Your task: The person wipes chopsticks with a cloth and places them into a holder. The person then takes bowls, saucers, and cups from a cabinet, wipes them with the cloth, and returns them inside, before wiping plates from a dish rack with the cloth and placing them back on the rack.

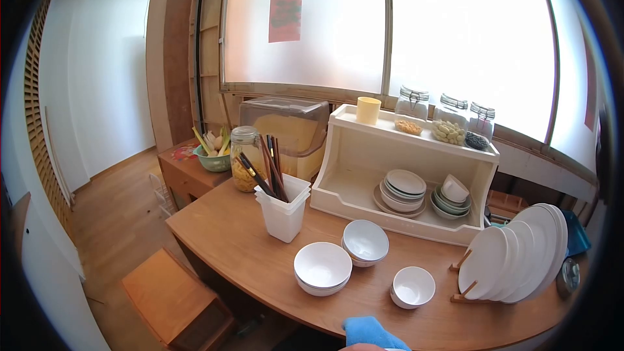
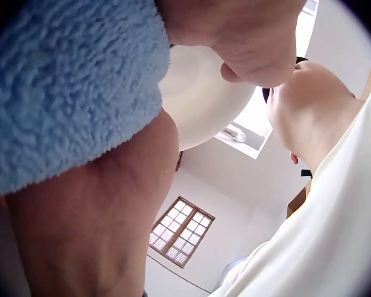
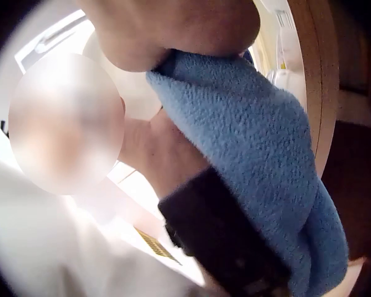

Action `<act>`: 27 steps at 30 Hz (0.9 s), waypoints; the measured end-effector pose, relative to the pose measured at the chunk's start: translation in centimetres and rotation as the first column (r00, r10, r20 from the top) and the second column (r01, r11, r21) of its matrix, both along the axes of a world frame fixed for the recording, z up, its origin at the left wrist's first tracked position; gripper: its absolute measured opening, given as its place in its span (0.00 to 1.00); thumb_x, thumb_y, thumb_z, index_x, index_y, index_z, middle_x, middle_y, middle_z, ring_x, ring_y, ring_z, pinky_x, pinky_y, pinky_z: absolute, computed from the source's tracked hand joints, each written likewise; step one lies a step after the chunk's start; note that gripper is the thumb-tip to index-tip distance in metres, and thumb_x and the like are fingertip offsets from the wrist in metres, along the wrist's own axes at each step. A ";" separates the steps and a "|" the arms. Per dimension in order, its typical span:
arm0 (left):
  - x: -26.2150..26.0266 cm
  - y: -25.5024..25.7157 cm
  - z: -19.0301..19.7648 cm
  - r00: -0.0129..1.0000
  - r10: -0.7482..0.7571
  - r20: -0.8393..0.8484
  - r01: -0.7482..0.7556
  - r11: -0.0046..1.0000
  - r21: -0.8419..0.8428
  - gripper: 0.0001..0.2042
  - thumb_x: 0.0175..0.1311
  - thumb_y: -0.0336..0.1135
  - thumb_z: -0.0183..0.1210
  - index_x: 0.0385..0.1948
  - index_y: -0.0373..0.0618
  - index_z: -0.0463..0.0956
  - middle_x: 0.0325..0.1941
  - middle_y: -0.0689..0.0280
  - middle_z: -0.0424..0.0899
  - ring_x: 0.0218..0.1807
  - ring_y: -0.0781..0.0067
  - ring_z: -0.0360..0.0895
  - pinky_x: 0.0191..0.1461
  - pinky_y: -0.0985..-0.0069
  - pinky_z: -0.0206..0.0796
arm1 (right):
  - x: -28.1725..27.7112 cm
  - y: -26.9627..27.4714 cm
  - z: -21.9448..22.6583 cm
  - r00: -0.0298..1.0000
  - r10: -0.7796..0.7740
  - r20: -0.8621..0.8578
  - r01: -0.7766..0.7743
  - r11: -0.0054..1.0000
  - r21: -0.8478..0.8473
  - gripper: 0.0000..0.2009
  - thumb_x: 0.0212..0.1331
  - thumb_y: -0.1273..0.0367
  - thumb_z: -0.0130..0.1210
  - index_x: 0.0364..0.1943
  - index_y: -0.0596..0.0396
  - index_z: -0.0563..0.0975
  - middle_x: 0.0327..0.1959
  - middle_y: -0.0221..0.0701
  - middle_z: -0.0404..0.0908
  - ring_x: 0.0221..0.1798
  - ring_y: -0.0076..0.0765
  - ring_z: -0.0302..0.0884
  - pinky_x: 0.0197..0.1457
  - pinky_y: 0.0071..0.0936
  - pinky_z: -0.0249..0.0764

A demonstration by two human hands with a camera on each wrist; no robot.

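Blue fleece cloth shows at the 6 o'clock edge of the head view, just off the near rim of the wooden counter, where you hold a pale bowl close to your body. Your left hand cups the bowl from beneath, cloth draped at its 11 o'clock, and your right hand clamps the cloth against the dish with curled fingers; how far those fingers wrap cannot be told from these angles. Judging by the grip, you are wiping, so keep the left palm steady under the base and let the right hand turn the cloth around the rim. On the counter, three white bowls sit at 12 o'clock from the cloth, with a rack of plates at 2 o'clock; stay clear of them.
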State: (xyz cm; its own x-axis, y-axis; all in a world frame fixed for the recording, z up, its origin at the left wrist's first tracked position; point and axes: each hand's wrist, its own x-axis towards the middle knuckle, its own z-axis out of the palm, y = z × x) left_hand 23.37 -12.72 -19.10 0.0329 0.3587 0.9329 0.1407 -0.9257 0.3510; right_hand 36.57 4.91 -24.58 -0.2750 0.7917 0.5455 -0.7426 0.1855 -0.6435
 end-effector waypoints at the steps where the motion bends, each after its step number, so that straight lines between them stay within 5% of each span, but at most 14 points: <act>1: -0.3 -0.1 0.1 0.999 0.013 -0.043 -0.014 1.000 -0.023 0.15 0.66 0.31 0.52 0.53 0.38 0.71 0.55 0.46 0.75 0.52 0.45 0.75 0.56 0.55 0.69 | -0.1 -0.1 0.0 1.000 0.003 0.006 -0.004 1.000 0.004 0.14 0.59 0.72 0.59 0.49 0.61 0.76 0.53 0.35 0.78 0.54 0.34 0.75 0.61 0.32 0.69; 2: -0.7 -0.2 0.2 0.999 0.017 -0.040 -0.018 1.000 -0.025 0.15 0.66 0.31 0.52 0.53 0.38 0.71 0.55 0.46 0.75 0.52 0.45 0.75 0.56 0.55 0.69 | -0.2 -0.3 0.0 1.000 0.008 0.014 -0.008 1.000 0.007 0.14 0.59 0.72 0.59 0.49 0.61 0.76 0.53 0.35 0.78 0.54 0.34 0.75 0.61 0.32 0.69; 4: -1.7 0.0 0.8 0.945 0.138 -0.297 -0.143 0.990 0.004 0.18 0.66 0.34 0.51 0.56 0.38 0.69 0.58 0.45 0.72 0.55 0.43 0.73 0.58 0.54 0.68 | -0.3 -0.4 0.1 1.000 0.011 0.029 -0.012 1.000 0.020 0.14 0.59 0.72 0.59 0.49 0.61 0.76 0.53 0.35 0.78 0.54 0.34 0.75 0.61 0.32 0.69; 5: -2.7 0.1 1.4 0.902 0.089 -0.421 -0.091 0.996 0.016 0.20 0.66 0.36 0.50 0.57 0.37 0.69 0.62 0.44 0.69 0.56 0.41 0.72 0.59 0.53 0.67 | -0.4 -0.4 0.3 0.999 0.010 0.035 -0.011 1.000 0.027 0.14 0.59 0.72 0.59 0.49 0.61 0.76 0.53 0.35 0.78 0.54 0.34 0.75 0.61 0.32 0.69; 8: -2.4 -0.4 2.5 0.878 0.148 -0.456 -0.165 0.986 0.002 0.19 0.66 0.35 0.50 0.56 0.36 0.70 0.60 0.45 0.71 0.54 0.42 0.73 0.57 0.53 0.68 | -0.4 -0.6 0.4 0.998 0.011 0.061 -0.014 0.999 0.038 0.15 0.59 0.72 0.59 0.49 0.61 0.76 0.53 0.35 0.78 0.54 0.34 0.75 0.61 0.32 0.69; 14: -0.3 -0.4 -0.6 0.990 0.127 -0.058 -0.124 0.991 0.055 0.18 0.66 0.34 0.51 0.53 0.32 0.70 0.53 0.46 0.77 0.50 0.45 0.76 0.54 0.54 0.69 | -1.1 -0.8 0.9 0.994 0.030 0.105 -0.038 0.997 0.074 0.15 0.59 0.72 0.59 0.50 0.61 0.76 0.53 0.35 0.77 0.54 0.34 0.75 0.61 0.32 0.69; 18: -1.1 -0.4 -1.3 0.989 0.136 -0.057 -0.135 0.991 0.019 0.18 0.66 0.35 0.52 0.53 0.34 0.70 0.54 0.45 0.75 0.52 0.44 0.75 0.55 0.54 0.68 | -1.6 -1.5 0.6 0.991 0.041 0.129 -0.051 0.996 0.072 0.15 0.59 0.72 0.59 0.50 0.61 0.76 0.53 0.35 0.77 0.55 0.34 0.75 0.61 0.32 0.69; 21: -2.6 -0.1 0.6 0.936 0.047 -0.350 -0.069 0.996 -0.051 0.17 0.65 0.35 0.52 0.54 0.38 0.71 0.59 0.42 0.70 0.58 0.42 0.71 0.57 0.53 0.67 | -1.9 -1.8 0.6 0.988 0.047 0.149 -0.059 0.995 0.080 0.15 0.59 0.72 0.59 0.50 0.61 0.76 0.53 0.35 0.77 0.55 0.34 0.75 0.61 0.32 0.69; 24: -2.6 -0.5 2.7 0.912 0.064 -0.404 -0.107 0.991 -0.083 0.16 0.64 0.33 0.53 0.52 0.37 0.73 0.57 0.43 0.73 0.56 0.42 0.73 0.58 0.54 0.67 | -1.7 -2.1 0.8 0.982 0.047 0.184 -0.064 0.994 0.091 0.15 0.59 0.72 0.59 0.50 0.61 0.76 0.53 0.35 0.77 0.55 0.34 0.75 0.61 0.32 0.69; 27: -1.6 -0.3 0.8 0.984 0.101 -0.144 -0.109 0.993 -0.054 0.15 0.64 0.34 0.53 0.49 0.35 0.74 0.53 0.45 0.77 0.53 0.43 0.75 0.58 0.55 0.67 | -1.7 -2.3 1.1 0.976 0.045 0.213 -0.070 0.992 0.109 0.15 0.59 0.72 0.59 0.50 0.61 0.76 0.53 0.35 0.77 0.55 0.34 0.75 0.61 0.32 0.69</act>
